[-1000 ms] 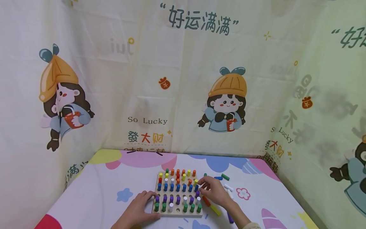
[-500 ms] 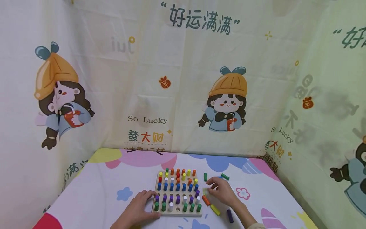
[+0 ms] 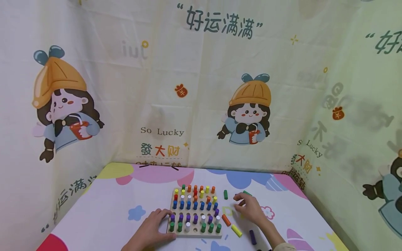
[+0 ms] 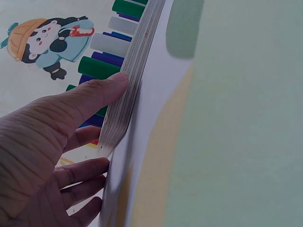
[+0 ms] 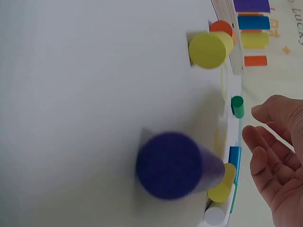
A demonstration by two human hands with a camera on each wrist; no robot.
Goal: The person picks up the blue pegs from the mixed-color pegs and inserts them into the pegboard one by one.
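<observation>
A wooden peg board (image 3: 176, 234) lies on the table, filled with rows of coloured pegs and a few bare holes. My left hand (image 3: 164, 225) rests at its near left corner, thumb (image 4: 111, 87) flat along the front edge (image 4: 137, 56), fingers on the left side. To the right of the board my right hand (image 3: 240, 203) hovers over loose pegs. In the right wrist view it (image 5: 265, 137) holds nothing, fingers loosely bent near a green peg (image 5: 237, 106) and a blue peg (image 5: 234, 158).
More loose pegs lie right of the board: green (image 3: 225, 194), orange (image 3: 226, 220), yellow (image 3: 236, 230), purple (image 3: 252, 237). A patterned cloth (image 3: 110, 205) covers the table. Printed curtains (image 3: 157, 104) close in the back and both sides.
My right hand has moved away from the board's right edge, rightward to the loose pegs. The left hand has stayed at the board's corner.
</observation>
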